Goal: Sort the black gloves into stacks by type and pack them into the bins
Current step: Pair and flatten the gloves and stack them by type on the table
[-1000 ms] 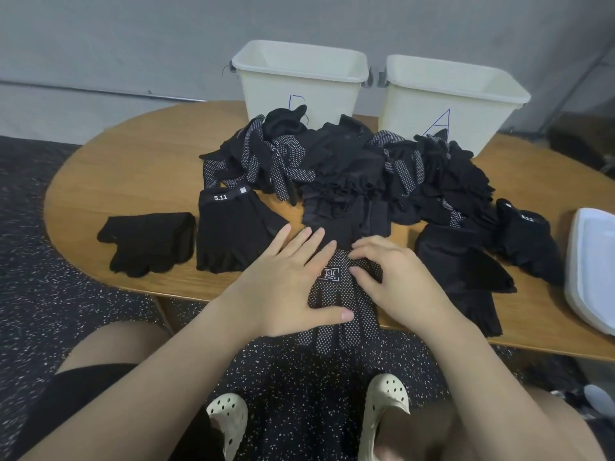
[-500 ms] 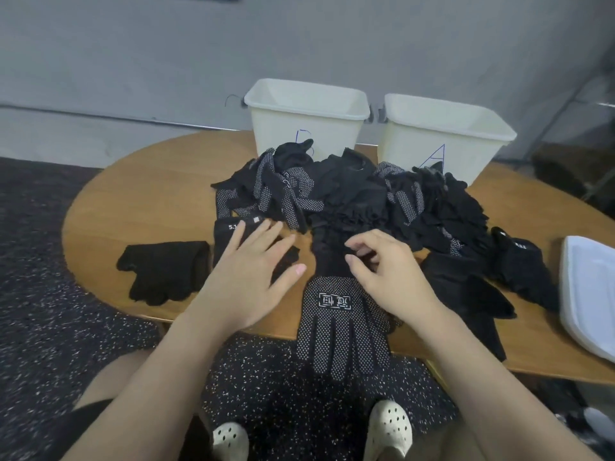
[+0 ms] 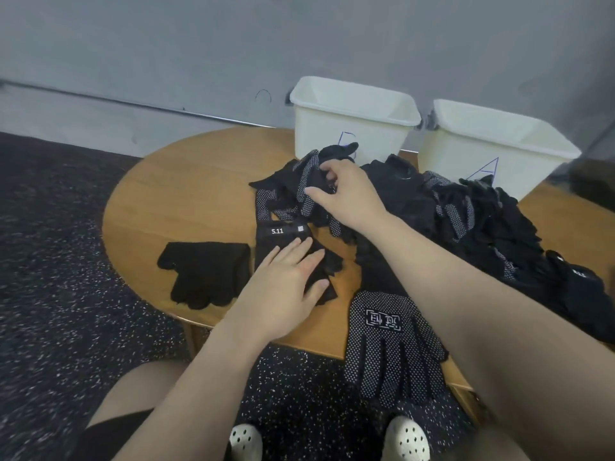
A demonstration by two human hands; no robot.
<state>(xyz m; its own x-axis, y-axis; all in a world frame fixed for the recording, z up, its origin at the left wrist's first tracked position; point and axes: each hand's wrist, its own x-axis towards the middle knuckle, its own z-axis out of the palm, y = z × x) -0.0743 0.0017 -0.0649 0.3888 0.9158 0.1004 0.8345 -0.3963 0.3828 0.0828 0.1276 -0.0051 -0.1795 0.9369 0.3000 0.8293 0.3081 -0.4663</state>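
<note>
Table first: smooth wood with a rounded end, warm honey colour, sitting over dark speckled floor. Across the far right half sprawls the big glove pile, a soft matte black heap with patches of white grip dots showing here and there. Behind it, two cream plastic bins stand side by side, squarish with rolled rims; the left bin has a blue letter half hidden by gloves, the right bin shows an A. Near the front edge lies a dotted glove flat, palm side up with a white boxy logo, its fingers hanging off the table edge. Left of that, a fingerless glove with a "5.11" cuff label (smoother fabric than the rest), and beside it a plain fuzzy knit glove, apart from the pile. Left hand rests flat on the fingerless one, fingers straight and spread. Right hand reaches into the pile's left end, fingers curled, pinching a dotted glove from the pile.
</note>
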